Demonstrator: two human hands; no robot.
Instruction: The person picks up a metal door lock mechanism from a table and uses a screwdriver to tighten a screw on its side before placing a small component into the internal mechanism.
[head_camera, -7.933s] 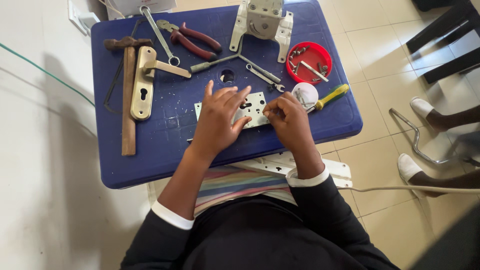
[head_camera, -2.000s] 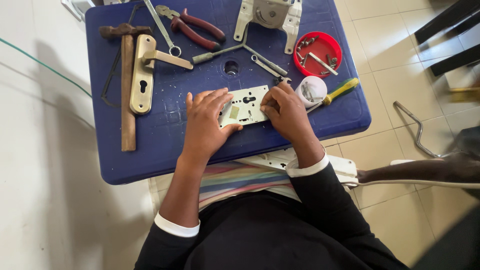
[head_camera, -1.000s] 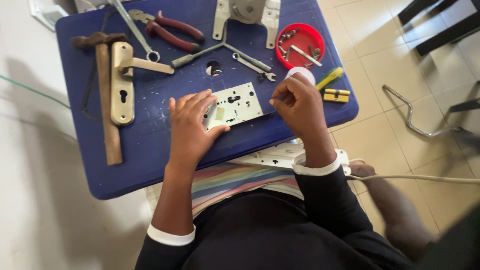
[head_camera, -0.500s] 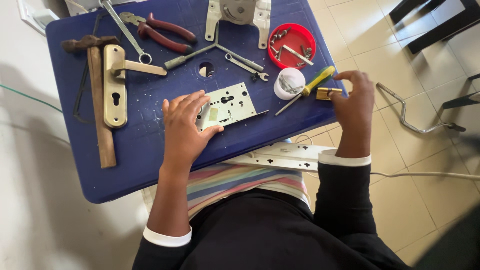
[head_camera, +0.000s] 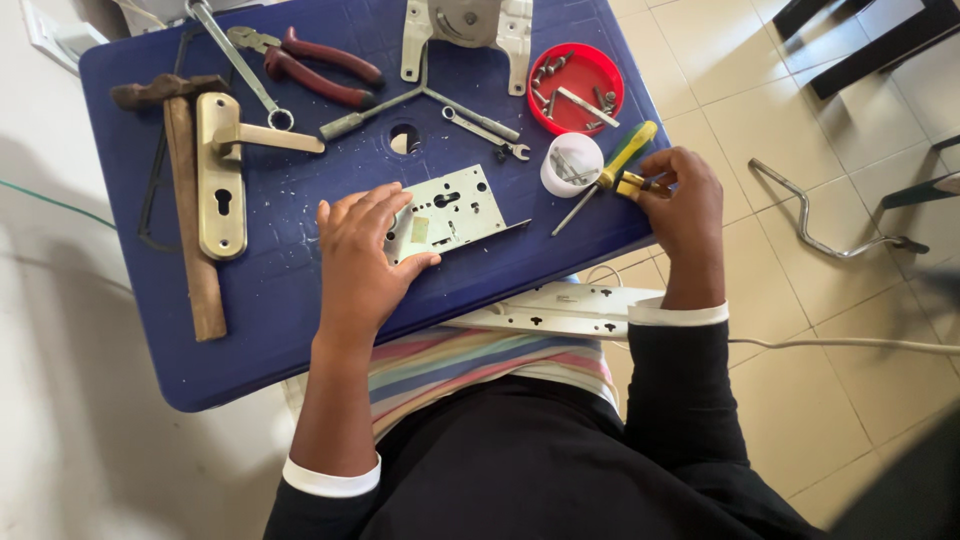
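On the blue table (head_camera: 300, 330) two containers sit near its right end: a round red lid-like dish (head_camera: 577, 86) holding a handful of screws and small metal pins, and just below it a small white cup (head_camera: 571, 165) with a few pale metal pieces lying inside. The metal lock body (head_camera: 450, 212) lies flat near the table's front edge, its long axis running left to right and tilted slightly, the right end dropping toward the front edge; a small pale sticker shows on its face near the left end. The left hand (head_camera: 357, 258) rests on the lock body's left end with fingers spread and flat, pressing it down rather than gripping it. The right hand (head_camera: 685, 208) is at the table's right edge, fingers curled closed around a small yellow piece (head_camera: 632, 185) just beside the yellow-handled screwdriver (head_camera: 610, 170), whose shaft points down and left toward the lock body; whether the hand grips the screwdriver itself I cannot tell. Farther left lie a brass door handle plate (head_camera: 221, 170) set lengthwise front to back, and a wooden-handled hammer (head_camera: 185, 200) beside it. Red-handled pliers (head_camera: 315, 65), a spanner (head_camera: 240, 65) and a grey metal bracket (head_camera: 466, 25) lie along the back.
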